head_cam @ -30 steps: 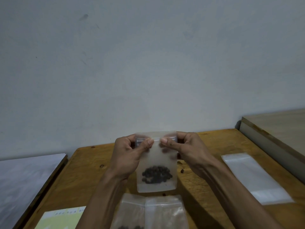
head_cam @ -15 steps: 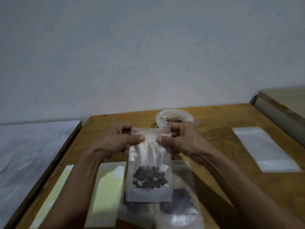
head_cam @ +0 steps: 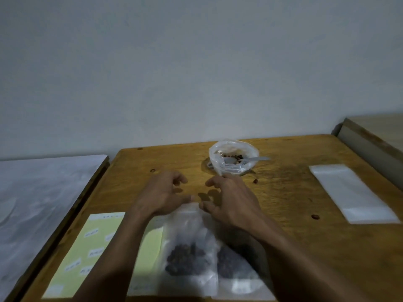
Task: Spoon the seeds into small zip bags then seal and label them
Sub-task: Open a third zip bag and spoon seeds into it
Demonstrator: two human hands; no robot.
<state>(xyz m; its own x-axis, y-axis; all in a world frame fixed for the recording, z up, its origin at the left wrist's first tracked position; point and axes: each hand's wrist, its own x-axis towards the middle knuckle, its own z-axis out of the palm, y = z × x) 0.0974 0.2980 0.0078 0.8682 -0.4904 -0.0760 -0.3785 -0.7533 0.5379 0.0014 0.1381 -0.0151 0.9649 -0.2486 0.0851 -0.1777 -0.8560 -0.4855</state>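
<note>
fingers (head_cam: pixel 183 182) of both hands hang loosely curled, grasping nothing, above the filled zip bag (head_cam: pixel 187 253). i judge an unsealed zip could spill seeds over the desk (head_cam: pixel 283 192).

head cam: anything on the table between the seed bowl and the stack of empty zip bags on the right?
Head view: almost bare wood. Between the bag-lined seed bowl and the empty zip bags only the spoon's handle pokes out rightward, and one loose seed lies nearer the bowl.

Two bare hands and forearms
The left hand (head_cam: pixel 162 194) and right hand (head_cam: pixel 231 199) wear no sleeves, gloves, rings or watch.
</note>
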